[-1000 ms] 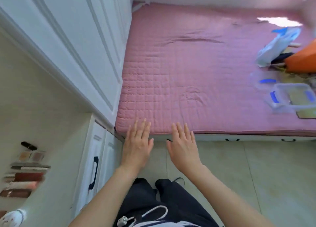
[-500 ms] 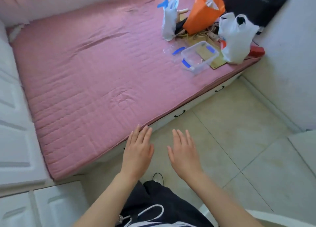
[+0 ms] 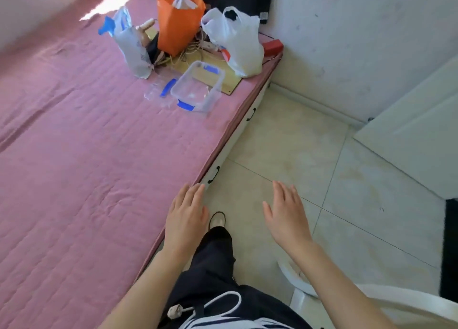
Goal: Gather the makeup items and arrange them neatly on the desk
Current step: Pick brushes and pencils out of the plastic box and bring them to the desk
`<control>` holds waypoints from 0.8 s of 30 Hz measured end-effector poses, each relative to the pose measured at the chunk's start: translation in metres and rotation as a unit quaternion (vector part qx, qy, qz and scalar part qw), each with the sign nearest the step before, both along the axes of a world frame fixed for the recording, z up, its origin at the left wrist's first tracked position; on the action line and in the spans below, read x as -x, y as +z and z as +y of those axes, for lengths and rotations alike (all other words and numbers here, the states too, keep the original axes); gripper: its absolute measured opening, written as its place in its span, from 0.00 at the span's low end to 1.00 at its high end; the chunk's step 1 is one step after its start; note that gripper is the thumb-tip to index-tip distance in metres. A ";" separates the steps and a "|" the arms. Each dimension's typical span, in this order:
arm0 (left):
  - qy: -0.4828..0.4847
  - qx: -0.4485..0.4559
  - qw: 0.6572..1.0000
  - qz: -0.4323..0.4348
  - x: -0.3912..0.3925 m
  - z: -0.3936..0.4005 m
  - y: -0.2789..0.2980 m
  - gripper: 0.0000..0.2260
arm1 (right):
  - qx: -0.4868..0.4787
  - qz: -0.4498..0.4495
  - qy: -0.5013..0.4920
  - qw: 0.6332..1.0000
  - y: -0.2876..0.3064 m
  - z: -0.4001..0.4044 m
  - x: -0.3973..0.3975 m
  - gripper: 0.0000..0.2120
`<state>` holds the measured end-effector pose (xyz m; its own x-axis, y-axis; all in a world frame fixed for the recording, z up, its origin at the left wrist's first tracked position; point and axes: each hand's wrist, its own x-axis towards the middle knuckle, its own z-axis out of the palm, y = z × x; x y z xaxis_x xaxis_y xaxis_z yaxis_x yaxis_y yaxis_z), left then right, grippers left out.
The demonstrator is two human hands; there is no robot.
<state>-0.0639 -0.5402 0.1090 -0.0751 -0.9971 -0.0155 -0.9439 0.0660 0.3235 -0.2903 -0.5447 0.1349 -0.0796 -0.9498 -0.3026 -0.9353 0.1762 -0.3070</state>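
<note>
Quilted pink mattress (image 3: pixel 81 143) beside glossy tiles; both hands, left (image 3: pixel 184 219) and right (image 3: pixel 287 217), flat, fingers straight, empty.

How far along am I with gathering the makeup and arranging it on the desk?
No makeup or desk shows now, so nothing visibly done. Left hand and right hand are open and empty above the floor beside the pink bed. Gathering and arranging all appear left.

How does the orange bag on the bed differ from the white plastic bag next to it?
The orange bag stands upright with its mouth open; the white plastic bag slumps, with its handles loose at the top. The orange bag looks stiffer, the white plastic bag thin and crinkled. Both sit at the far end of the pink mattress.
</note>
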 end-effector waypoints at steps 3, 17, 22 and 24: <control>-0.030 0.005 1.000 0.001 0.003 -0.049 0.004 0.21 | -0.001 -0.002 -0.034 0.999 0.004 -0.030 0.004 0.29; -0.103 0.020 0.993 0.044 0.021 -0.234 0.012 0.18 | -0.002 -0.009 -0.101 0.995 0.008 -0.164 -0.003 0.28; -0.106 0.013 0.993 0.039 0.037 -0.272 0.008 0.17 | -0.010 -0.011 -0.090 0.996 0.005 -0.205 0.009 0.28; -0.099 0.018 0.994 0.037 0.045 -0.286 0.008 0.17 | -0.015 -0.008 -0.075 0.997 0.002 -0.224 0.018 0.28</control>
<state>-0.1093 -0.8260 0.1167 -0.2697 -0.9624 0.0323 -0.8852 0.2610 0.3851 -0.3080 -0.7684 0.1367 -0.2150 -0.9181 -0.3328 -0.8930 0.3228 -0.3136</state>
